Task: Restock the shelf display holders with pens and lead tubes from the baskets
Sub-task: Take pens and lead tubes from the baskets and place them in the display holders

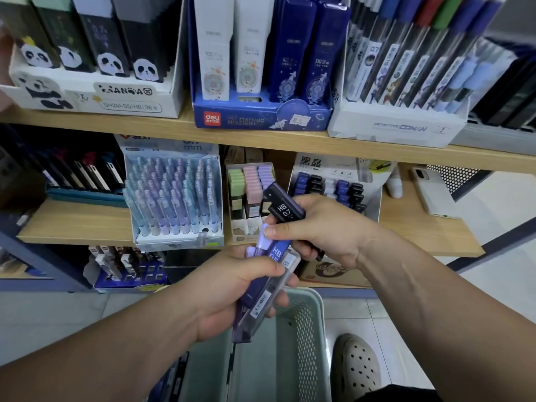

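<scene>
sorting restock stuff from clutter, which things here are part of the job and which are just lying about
Job: purple lead tubes in left hand; black lead tubes in right hand; basket; pastel lead-tube holder; pen holder.
Lying about: phone and white bottle on the shelf.

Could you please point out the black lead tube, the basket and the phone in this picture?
black lead tube (285, 209): head view, on its HB 0.7 label.
basket (306, 338): head view, on its perforated right wall.
phone (433, 195): head view, on the middle of its back.
</scene>
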Tool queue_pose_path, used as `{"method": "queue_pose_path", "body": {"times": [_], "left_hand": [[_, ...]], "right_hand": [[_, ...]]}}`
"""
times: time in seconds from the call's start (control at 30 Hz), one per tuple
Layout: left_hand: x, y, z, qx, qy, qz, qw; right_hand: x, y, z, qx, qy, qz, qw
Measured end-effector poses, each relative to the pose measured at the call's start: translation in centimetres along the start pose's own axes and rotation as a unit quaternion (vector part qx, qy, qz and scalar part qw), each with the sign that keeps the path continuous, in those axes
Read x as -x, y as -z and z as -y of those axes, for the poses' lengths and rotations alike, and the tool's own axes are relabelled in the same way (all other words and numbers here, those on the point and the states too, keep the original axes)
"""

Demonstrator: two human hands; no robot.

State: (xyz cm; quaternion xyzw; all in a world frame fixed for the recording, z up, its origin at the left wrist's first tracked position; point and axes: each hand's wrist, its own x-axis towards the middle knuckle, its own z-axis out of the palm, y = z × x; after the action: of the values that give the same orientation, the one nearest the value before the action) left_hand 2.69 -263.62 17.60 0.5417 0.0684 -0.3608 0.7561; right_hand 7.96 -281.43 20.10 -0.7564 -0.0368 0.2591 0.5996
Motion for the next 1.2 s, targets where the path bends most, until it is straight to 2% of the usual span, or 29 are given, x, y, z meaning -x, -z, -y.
{"method": "queue_pose_path", "body": {"times": [0.13,0.27,0.37,0.6,0.73,0.87,0.97,1.07,1.2], "left_hand": [[-0.1,0.4,-0.2,-0.020,0.021,0.003,1.000],[-0.1,0.9,-0.2,-0.040,0.029,-0.008,0.999],[-0.1,1.1,-0.2,-0.043,0.023,-0.018,0.999],[0.0,1.3,-0.1,-0.065,0.023,-0.019,0.997],[-0.3,1.7,-0.2,-0.062,0.030,-0.036,0.997],[-0.6,2.3,0.0,-0.065,0.048,-0.085,0.993],[-0.7,2.7,0.0,-0.051,0.043,-0.112,0.991],[-0.6,2.9,-0.2,-0.038,0.036,-0.119,0.992],[-0.5,3.2,-0.2,-0.034,0.037,-0.125,0.991]], "right_hand": [[-0.1,0.2,0.1,0.008,0.003,-0.002,1.000],[-0.5,1.2,0.0,-0.059,0.012,-0.073,0.996],[-0.6,1.9,0.1,-0.104,-0.005,-0.078,0.991],[-1.0,1.2,0.3,-0.099,-0.010,-0.069,0.993],[-1.3,2.2,0.2,-0.100,0.002,-0.130,0.987],[-1.9,3.4,-0.4,-0.010,0.031,-0.252,0.967],[-2.8,3.5,-1.2,0.099,0.075,-0.308,0.943],[-3.7,3.2,-1.5,0.263,0.129,-0.329,0.898],[-4.7,2.5,-1.6,0.332,0.171,-0.330,0.867]]}}
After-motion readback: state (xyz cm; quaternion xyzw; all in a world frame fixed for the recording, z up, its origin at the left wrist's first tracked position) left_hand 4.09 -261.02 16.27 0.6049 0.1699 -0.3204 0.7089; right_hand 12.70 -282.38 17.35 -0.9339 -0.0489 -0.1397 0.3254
